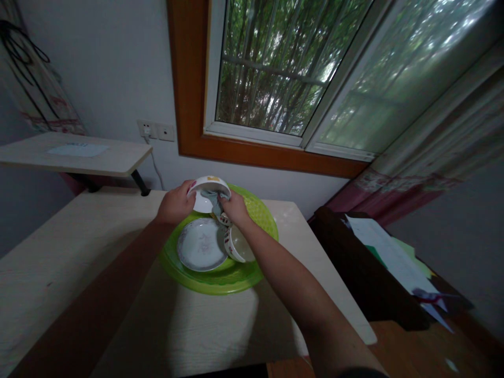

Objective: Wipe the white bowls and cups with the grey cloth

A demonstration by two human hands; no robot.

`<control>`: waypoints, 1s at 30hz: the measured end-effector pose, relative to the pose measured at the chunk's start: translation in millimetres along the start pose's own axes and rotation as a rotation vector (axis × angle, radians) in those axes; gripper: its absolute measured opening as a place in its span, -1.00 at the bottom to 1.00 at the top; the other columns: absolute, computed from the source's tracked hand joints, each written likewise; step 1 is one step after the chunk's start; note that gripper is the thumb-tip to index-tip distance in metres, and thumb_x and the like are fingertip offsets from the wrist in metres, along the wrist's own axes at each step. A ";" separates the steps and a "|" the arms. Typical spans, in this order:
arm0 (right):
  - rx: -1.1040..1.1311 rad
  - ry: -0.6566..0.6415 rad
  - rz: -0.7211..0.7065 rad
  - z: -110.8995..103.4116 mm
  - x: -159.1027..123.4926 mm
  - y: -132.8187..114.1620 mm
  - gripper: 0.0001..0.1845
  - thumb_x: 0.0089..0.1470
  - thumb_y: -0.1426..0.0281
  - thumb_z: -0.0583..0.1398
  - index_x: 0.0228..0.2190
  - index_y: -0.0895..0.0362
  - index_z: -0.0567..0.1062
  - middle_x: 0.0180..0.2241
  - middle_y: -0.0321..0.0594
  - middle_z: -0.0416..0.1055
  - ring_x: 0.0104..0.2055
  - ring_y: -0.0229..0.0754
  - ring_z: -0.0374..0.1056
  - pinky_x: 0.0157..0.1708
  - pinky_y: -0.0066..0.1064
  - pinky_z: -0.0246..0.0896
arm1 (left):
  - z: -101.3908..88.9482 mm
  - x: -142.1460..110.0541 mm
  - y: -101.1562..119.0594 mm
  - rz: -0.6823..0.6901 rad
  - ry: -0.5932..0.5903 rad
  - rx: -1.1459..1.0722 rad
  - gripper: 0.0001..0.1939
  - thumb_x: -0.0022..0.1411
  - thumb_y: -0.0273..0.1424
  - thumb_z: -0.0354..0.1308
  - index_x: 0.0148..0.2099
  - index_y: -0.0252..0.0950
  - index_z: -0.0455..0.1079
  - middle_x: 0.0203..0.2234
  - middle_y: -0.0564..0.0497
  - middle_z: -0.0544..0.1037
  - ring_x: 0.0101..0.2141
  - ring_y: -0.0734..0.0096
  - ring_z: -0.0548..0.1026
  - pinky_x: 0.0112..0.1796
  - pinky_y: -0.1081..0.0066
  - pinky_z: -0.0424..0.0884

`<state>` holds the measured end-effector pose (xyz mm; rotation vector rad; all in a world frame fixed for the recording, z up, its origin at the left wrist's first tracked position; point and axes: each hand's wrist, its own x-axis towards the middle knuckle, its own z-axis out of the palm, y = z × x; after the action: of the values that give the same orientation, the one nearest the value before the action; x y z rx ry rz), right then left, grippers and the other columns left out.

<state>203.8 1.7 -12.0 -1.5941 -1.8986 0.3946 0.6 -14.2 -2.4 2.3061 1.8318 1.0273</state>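
My left hand [175, 203] grips the rim of a white bowl [208, 185] with a yellow mark, held tilted above a green basin [220, 278]. My right hand [235, 207] is closed on a grey cloth [212, 200] pressed into the bowl's inside. In the basin below lie a white plate [201, 244] with a faint pattern and a second white bowl [238, 247] with a red-patterned rim, leaning on its side.
The basin stands on a pale wooden table [59, 252] by a wall under a barred window [275, 68]. A small shelf [74, 152] juts out at the left. A dark piece of furniture with papers [386, 252] stands to the right.
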 end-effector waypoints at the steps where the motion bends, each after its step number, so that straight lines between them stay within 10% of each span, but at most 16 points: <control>1: 0.008 0.002 0.005 1.2 1.1 1.4 -0.69 0.23 0.33 0.09 -0.07 0.11 0.52 -0.10 -0.20 0.56 -0.05 -0.15 0.46 -0.09 -0.41 0.30 | 1.6 0.9 -0.8 -0.024 -0.019 0.010 -0.53 0.32 -0.29 -0.04 0.22 -0.32 0.28 -0.03 -0.19 0.57 -0.07 0.10 0.55 -0.01 0.23 0.41; 16: -0.299 0.000 -0.125 -13.4 -7.2 -6.4 -0.68 0.12 0.40 0.10 -0.08 0.16 0.47 -0.15 -0.03 0.55 -0.10 -0.01 0.46 -0.07 -0.31 0.30 | -7.2 -5.4 10.9 0.073 -0.070 0.243 -0.48 0.24 -0.48 -0.04 0.25 -0.22 0.24 0.04 -0.14 0.53 -0.10 0.10 0.55 -0.14 0.27 0.40; 23: -0.099 0.004 -0.038 -1.9 2.3 4.5 -0.71 0.22 0.33 0.08 -0.14 0.12 0.54 -0.14 -0.16 0.57 -0.10 -0.13 0.48 -0.10 -0.41 0.30 | -5.0 -2.5 7.0 -0.027 -0.004 0.189 -0.60 0.36 -0.27 -0.10 0.18 -0.22 0.27 -0.11 -0.15 0.59 -0.18 0.11 0.58 -0.16 0.27 0.39; 30: -0.080 0.027 -0.015 -2.7 7.7 12.5 -0.71 0.22 0.32 0.11 -0.14 0.14 0.56 -0.17 -0.16 0.58 -0.12 -0.13 0.49 -0.11 -0.43 0.29 | 2.0 0.2 3.2 -0.056 -0.189 0.155 -0.53 0.35 -0.16 -0.09 0.18 -0.31 0.20 -0.21 -0.20 0.60 -0.21 0.07 0.58 -0.23 0.28 0.41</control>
<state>214.6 11.5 -15.2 -1.6282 -1.9265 0.2927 4.4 -14.2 -2.5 2.3257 1.9483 0.6561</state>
